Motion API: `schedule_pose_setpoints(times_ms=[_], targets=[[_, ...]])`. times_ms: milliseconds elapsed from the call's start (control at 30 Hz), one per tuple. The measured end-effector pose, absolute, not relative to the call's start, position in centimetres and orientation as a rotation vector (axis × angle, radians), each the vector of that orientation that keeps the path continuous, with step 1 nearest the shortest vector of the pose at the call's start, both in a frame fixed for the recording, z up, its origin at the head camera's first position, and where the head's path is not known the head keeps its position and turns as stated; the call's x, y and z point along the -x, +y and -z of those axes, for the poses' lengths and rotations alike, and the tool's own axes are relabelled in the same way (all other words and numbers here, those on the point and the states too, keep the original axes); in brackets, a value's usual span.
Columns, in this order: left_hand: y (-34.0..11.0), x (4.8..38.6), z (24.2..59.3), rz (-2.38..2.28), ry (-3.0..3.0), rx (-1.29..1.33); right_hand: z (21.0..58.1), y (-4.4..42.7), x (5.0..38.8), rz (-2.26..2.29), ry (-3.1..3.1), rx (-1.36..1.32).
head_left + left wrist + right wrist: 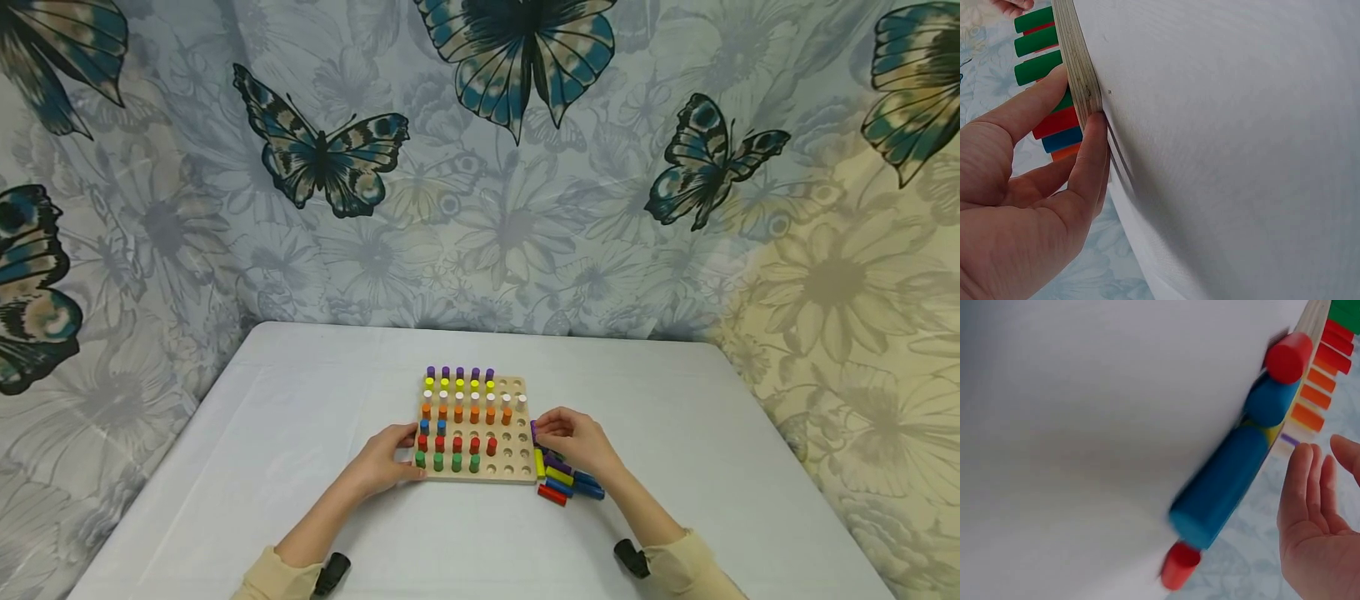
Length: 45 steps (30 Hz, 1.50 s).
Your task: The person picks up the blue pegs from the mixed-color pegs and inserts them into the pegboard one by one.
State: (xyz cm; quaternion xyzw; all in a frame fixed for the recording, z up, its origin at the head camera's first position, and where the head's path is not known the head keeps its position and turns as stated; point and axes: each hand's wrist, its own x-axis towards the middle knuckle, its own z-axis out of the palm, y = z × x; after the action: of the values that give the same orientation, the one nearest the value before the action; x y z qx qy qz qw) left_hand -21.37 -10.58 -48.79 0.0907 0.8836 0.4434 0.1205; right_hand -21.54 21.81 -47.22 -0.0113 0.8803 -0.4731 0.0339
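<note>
A wooden pegboard (480,477) lies on the table with rows of upright purple, yellow, white, orange, blue, red and green pegs; the blue row has two. My left hand (382,462) grips its left edge; in the left wrist view, the thumb of this hand (1029,194) lies beside the green pegs and the fingers press the board's side (1079,69). My right hand (577,442) hovers at the board's right edge by a purple peg (534,429). The right wrist view shows this hand (1319,531) with fingers nearly straight, apart from the thumb, and nothing between them.
Loose pegs lie right of the board: red (552,495), yellow (558,476), blue (588,486) and purple ones. In the right wrist view, a large blue peg (1222,484) lies between red ones. A patterned butterfly cloth (517,233) hangs behind the white table (337,350).
</note>
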Motion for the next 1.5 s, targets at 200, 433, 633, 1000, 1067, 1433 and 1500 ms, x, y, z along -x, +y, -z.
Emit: schedule_pose_setpoints(times_ms=[200,433,633,1000,1067,1433,1500], targets=[[-10.7,21.4,48.9,-1.293,2.586,-0.268,47.5,23.1,20.9,1.434,2.702,-0.04],[-10.8,21.3,48.9,-1.294,2.584,-0.268,47.6,24.6,20.2,1.414,2.682,-0.027],[-10.7,21.4,48.9,-1.295,2.576,-0.258,47.6,26.0,19.5,1.369,2.673,0.014],[-10.7,21.4,48.7,-1.295,2.57,-0.251,47.2,27.5,18.5,1.275,2.672,0.05],[-10.6,21.4,48.7,-1.293,2.571,-0.249,47.1,27.6,18.4,1.264,2.68,0.076],[-10.6,21.3,48.6,-1.282,2.575,-0.252,47.5,27.7,17.9,1.123,2.782,0.214],[-10.6,21.3,48.6,-1.286,2.571,-0.254,47.5,27.5,17.8,1.097,2.801,0.198]])
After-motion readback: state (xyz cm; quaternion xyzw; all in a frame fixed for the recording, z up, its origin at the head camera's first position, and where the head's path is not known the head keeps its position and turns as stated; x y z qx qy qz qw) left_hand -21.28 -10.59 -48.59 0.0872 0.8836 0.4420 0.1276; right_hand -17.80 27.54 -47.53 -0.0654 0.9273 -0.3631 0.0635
